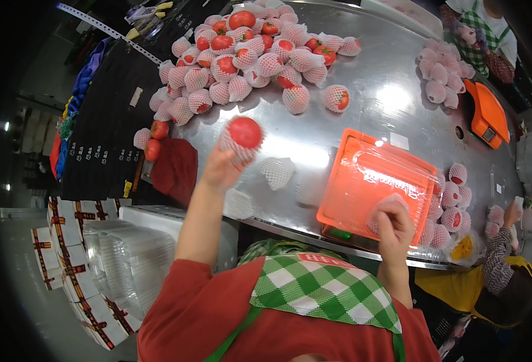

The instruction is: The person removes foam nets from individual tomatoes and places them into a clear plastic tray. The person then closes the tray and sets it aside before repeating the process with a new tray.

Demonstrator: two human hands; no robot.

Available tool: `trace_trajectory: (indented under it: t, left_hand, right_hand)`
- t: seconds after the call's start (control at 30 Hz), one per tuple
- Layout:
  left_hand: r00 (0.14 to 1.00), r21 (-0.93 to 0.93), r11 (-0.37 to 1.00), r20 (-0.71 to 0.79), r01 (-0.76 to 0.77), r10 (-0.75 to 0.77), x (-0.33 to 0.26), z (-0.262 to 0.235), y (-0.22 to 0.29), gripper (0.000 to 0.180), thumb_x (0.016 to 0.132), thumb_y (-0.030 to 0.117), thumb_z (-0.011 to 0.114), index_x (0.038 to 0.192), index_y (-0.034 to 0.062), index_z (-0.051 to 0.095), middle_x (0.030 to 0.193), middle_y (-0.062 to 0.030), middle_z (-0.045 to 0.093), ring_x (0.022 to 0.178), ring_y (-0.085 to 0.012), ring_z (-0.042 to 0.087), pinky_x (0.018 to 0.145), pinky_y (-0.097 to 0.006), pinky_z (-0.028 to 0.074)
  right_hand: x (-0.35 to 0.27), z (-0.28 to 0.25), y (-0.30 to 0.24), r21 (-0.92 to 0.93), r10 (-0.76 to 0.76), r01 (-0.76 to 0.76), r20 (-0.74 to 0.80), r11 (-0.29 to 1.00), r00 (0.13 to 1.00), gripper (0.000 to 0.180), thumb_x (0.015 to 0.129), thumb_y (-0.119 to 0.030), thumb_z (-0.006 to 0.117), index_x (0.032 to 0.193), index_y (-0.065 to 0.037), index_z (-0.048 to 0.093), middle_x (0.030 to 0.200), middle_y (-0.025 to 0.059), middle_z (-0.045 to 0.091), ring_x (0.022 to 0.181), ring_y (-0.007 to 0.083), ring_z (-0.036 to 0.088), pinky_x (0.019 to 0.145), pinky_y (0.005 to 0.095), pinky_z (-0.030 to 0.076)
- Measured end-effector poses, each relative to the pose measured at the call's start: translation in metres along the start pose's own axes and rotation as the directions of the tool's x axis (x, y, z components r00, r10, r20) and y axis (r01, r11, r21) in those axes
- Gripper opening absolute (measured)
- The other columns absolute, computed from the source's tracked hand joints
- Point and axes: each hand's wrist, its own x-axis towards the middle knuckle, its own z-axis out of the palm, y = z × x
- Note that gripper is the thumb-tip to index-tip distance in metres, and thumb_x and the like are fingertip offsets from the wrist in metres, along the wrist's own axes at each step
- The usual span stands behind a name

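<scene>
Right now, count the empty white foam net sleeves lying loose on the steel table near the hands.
3: one white foam net sleeve beside the raised tomato, one at the table's near edge, one against the orange tray. Others may hide in the piles.

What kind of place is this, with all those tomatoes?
Most likely a produce packing station. A heap of tomatoes in foam net sleeves covers a steel table, the left hand holds one sleeved tomato, and an orange weighing scale sits nearby.

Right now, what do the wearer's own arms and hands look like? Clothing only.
Both hands, left hand and right hand, are bare, with no gloves. Forearms are uncovered; red sleeves are pushed up toward the elbows. A green-and-white checked apron bib with green straps sits over the red top.
</scene>
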Motion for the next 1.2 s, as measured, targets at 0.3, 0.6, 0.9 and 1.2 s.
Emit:
trace_trajectory:
  t: [0.3, 0.6, 0.9, 1.2]
  left_hand:
    - [0.979, -0.04, 0.996, 0.193, 0.076, -0.067, -0.027, 0.141, -0.1, 0.077, 0.076, 0.005, 0.066, 0.145, 0.0049, 0.032, 0.139, -0.0087, 0.046, 0.128, -0.022, 0.047, 0.108, -0.039, 0.039]
    - [0.998, 0.223, 0.975, 0.053, 0.006, -0.018, -0.051, 0.203, -0.114, 0.062, 0.085, 0.004, 0.066, 0.14, 0.0044, 0.037, 0.134, -0.0093, 0.049, 0.126, -0.0182, 0.048, 0.105, -0.036, 0.041]
    - [0.962, -0.422, 0.864, 0.13, 0.274, -0.242, -0.052, 0.191, -0.143, 0.073, 0.088, 0.072, 0.041, 0.132, 0.0139, 0.049, 0.132, -0.0084, 0.054, 0.121, -0.0292, 0.051, 0.096, -0.049, 0.045]
    - [0.998, 0.256, 0.965, -0.021, 0.055, -0.051, -0.059, 0.183, -0.145, 0.057, 0.086, 0.038, 0.071, 0.126, 0.0059, 0.047, 0.121, -0.0093, 0.058, 0.112, -0.0218, 0.058, 0.096, -0.041, 0.048]
  right_hand:
    - [0.032, 0.053, -0.004, 0.393, 0.302, -0.36, 0.203, 0.846, 0.931, 0.034, 0.1, -0.02, 0.052, 0.127, 0.001, 0.051, 0.116, 0.007, 0.059, 0.101, 0.011, 0.057, 0.083, 0.0262, 0.049]
    - [0.012, 0.017, 0.015, 0.194, -0.034, 0.036, -0.012, 0.98, 0.999, 0.021, 0.1, -0.017, 0.055, 0.112, -0.001, 0.059, 0.101, 0.0023, 0.063, 0.092, 0.0073, 0.056, 0.08, 0.0246, 0.047]
    - [-0.008, -0.007, 0.02, 0.757, 0.283, -0.287, 0.14, 0.587, 0.949, 0.018, 0.101, -0.027, 0.053, 0.103, -0.011, 0.059, 0.094, -0.0012, 0.063, 0.08, 0.0091, 0.057, 0.068, 0.0255, 0.046]
    - [-0.029, -0.003, 0.019, 0.411, 0.106, -0.069, -0.068, 0.909, 0.992, 0.015, 0.098, -0.019, 0.057, 0.101, -0.005, 0.063, 0.097, 0.0031, 0.064, 0.082, 0.0116, 0.058, 0.073, 0.0242, 0.046]
